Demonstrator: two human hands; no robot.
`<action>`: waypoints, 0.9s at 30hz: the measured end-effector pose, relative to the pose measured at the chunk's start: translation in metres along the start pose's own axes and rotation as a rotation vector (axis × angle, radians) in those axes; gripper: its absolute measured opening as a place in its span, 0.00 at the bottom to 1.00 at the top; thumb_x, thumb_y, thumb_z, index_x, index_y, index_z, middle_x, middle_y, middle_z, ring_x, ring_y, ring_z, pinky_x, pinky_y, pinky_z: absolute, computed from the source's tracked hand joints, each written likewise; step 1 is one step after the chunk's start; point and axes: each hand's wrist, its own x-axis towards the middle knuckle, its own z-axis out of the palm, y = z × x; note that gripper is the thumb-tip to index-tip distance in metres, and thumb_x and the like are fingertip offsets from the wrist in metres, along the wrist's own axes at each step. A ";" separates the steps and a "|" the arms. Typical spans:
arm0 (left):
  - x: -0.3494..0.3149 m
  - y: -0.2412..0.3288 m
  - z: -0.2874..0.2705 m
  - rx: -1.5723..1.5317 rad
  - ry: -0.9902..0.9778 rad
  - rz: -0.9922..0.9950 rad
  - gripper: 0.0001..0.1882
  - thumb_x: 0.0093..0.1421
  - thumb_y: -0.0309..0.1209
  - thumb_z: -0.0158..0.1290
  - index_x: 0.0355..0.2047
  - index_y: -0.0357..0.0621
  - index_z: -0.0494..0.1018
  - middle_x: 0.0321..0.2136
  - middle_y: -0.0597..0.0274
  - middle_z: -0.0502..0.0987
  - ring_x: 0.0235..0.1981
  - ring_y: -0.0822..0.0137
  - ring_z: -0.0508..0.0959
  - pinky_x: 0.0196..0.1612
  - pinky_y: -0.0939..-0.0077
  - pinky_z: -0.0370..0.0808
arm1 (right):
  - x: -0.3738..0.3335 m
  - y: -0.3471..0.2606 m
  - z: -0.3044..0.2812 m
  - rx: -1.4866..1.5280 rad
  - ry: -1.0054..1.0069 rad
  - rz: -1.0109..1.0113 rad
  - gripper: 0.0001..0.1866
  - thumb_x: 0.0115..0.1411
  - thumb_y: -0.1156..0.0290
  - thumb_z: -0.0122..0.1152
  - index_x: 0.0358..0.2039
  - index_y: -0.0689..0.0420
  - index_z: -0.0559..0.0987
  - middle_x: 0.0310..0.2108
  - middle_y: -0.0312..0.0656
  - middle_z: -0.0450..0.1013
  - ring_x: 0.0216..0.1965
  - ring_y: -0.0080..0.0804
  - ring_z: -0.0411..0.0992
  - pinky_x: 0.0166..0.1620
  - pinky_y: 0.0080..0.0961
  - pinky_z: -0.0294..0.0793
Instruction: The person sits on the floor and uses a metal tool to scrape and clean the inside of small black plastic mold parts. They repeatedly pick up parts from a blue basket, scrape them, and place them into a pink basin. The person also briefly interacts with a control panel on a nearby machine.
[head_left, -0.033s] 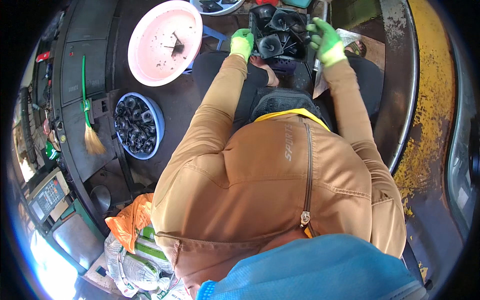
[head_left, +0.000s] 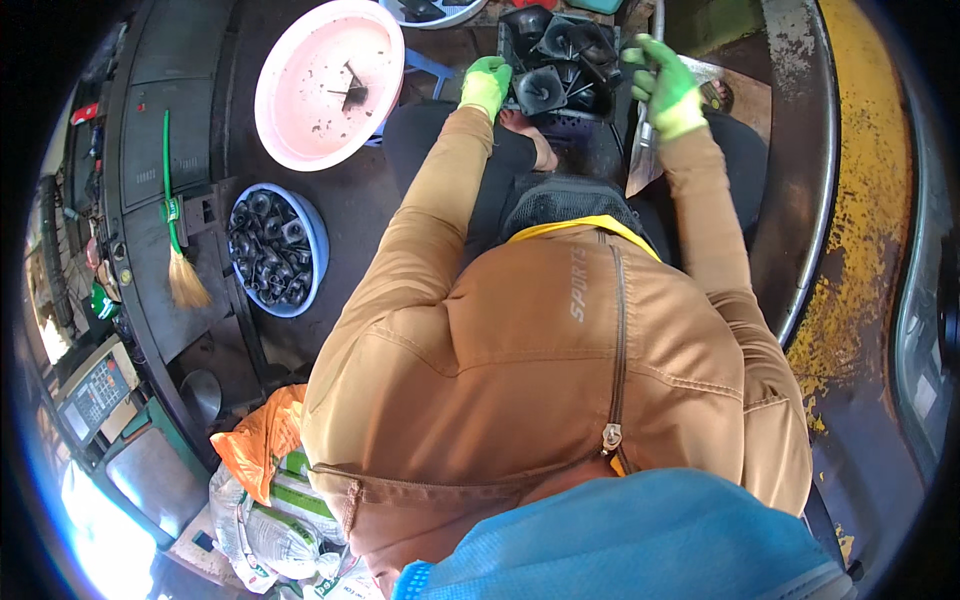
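Observation:
In front of me a black crate (head_left: 507,42) holds several black plastic parts (head_left: 541,89) with square, funnel-like heads and thin stems. My left hand (head_left: 486,86), in a green-yellow glove, is closed against the crate's left edge; what its fingers hold, if anything, is hidden. To the right of the crate, my right hand (head_left: 668,88), gloved alike, is raised with its fingers apart and nothing visible in them. Below that hand, a flat metal blade-like piece (head_left: 643,165) lies beside my right leg.
On the left stand a tilted pink basin (head_left: 290,90) with one dark part in it and a blue tub (head_left: 318,235) full of black parts. A green-handled broom (head_left: 172,210) leans on a dark cabinet (head_left: 165,110). Sacks (head_left: 285,530) lie behind; a yellow worn metal frame (head_left: 860,200) is at right.
My right hand has shifted slightly right and toward me, away from the crate, with its fingers spread. My left hand stays at the crate's edge.

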 end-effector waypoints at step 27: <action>-0.030 0.093 -0.047 -0.355 -0.134 0.219 0.15 0.56 0.28 0.54 0.44 0.36 0.77 0.42 0.50 0.79 0.44 0.62 0.79 0.48 0.73 0.73 | -0.030 0.043 0.031 -0.218 0.161 0.021 0.16 0.59 0.61 0.64 0.45 0.49 0.74 0.30 0.28 0.73 0.17 0.14 0.55 0.20 0.14 0.58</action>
